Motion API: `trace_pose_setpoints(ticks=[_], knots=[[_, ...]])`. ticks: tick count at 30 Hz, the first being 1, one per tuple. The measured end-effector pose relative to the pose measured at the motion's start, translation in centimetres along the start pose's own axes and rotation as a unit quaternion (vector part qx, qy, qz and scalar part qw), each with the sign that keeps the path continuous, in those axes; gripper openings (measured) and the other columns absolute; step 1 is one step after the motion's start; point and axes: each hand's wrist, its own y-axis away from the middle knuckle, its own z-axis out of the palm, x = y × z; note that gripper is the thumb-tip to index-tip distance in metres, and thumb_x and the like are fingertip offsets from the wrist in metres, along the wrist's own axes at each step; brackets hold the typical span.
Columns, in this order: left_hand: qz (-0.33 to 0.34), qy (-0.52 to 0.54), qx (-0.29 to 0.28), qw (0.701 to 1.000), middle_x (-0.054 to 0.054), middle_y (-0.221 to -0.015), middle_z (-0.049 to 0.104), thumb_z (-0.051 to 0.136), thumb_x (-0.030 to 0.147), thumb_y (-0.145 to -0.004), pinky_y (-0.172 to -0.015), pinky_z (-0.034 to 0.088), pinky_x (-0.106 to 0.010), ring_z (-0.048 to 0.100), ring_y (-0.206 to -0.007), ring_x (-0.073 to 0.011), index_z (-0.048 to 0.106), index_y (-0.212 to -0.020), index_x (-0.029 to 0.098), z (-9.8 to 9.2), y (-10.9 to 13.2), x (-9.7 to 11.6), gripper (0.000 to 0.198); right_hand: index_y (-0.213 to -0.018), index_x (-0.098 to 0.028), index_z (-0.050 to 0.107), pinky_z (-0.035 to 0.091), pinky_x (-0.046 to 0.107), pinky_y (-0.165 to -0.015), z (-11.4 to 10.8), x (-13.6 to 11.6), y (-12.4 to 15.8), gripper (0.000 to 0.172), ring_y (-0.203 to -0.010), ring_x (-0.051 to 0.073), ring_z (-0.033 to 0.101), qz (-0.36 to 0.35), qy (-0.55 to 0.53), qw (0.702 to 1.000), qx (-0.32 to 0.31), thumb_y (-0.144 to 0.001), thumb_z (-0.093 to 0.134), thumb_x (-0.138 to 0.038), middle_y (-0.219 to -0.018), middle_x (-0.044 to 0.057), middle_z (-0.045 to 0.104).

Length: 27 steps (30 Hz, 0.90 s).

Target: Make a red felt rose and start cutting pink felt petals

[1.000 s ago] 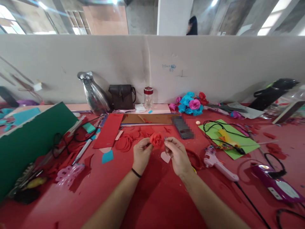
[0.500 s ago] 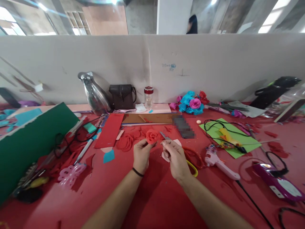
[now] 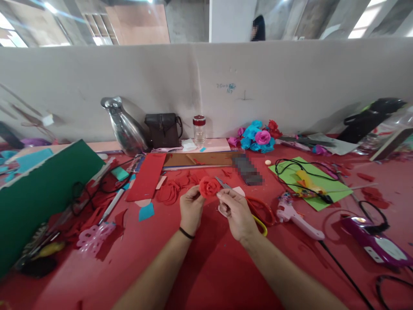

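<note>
My left hand (image 3: pixel 191 210) pinches a small red paper rose (image 3: pixel 209 187) from below and holds it just above the red table. My right hand (image 3: pixel 235 211) is beside the rose on its right, with fingers curled together in a pinch; what they hold, if anything, does not show. Scissors (image 3: pixel 258 210) with red and yellow handles lie under and behind my right hand, and their blade tip pokes out next to the rose. A pale pink cut-out (image 3: pixel 239 190) peeks out by my right fingers.
Red petal scraps (image 3: pixel 171 191) and a red sheet (image 3: pixel 146 176) lie beyond my left hand. A pink glue gun (image 3: pixel 298 217), a green sheet with cables (image 3: pixel 309 183), a phone (image 3: pixel 248 170) and a paper flower bunch (image 3: pixel 258 138) are to the right. A green board (image 3: pixel 38 189) leans at left.
My right hand let go of the rose and drew back toward me. My left hand shifted the rose slightly left, then back toward the right hand. The scissors' blade came into view.
</note>
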Motion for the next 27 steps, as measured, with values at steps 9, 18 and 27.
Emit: trace_pose_setpoints(ticks=[9, 18, 27], knots=[[-0.010, 0.027, 0.004, 1.000, -0.003, -0.077, 0.073, 0.071, 0.026, -0.063, -0.078, 0.050, -0.031, 0.063, -0.074, -0.0166, 0.073, -0.077, 0.014, 0.09, -0.11, 0.02, 0.019, -0.059, -0.020, 0.056, 0.020, 0.023, -0.044, -0.18, 0.03, -0.14, 0.019, -0.045, 0.007, 0.033, 0.003, -0.017, 1.000, 0.019, -0.064, 0.068, -0.034, -0.051, -0.005, 0.046], [-0.009, 0.017, 0.001, 1.000, -0.005, -0.082, 0.074, 0.070, 0.026, -0.063, -0.079, 0.050, -0.032, 0.065, -0.078, -0.0184, 0.073, -0.080, 0.014, -0.03, -0.17, 0.21, 0.021, -0.053, -0.019, 0.052, 0.020, 0.023, -0.044, 0.02, -0.06, 0.12, 0.025, -0.045, 0.007, 0.032, -0.001, 0.023, 1.000, -0.001, -0.062, 0.070, -0.033, -0.049, -0.005, 0.043], [-0.008, 0.007, -0.049, 0.999, -0.005, -0.082, 0.073, 0.070, 0.023, -0.063, -0.078, 0.050, -0.031, 0.064, -0.080, -0.0189, 0.074, -0.076, 0.016, 0.12, 0.32, 0.92, 0.016, -0.061, -0.021, 0.054, 0.025, 0.021, -0.045, -0.32, -0.25, -0.17, 0.022, -0.048, 0.008, 0.034, -0.017, -0.022, 1.000, 0.008, -0.065, 0.070, -0.035, -0.052, -0.006, 0.041]])
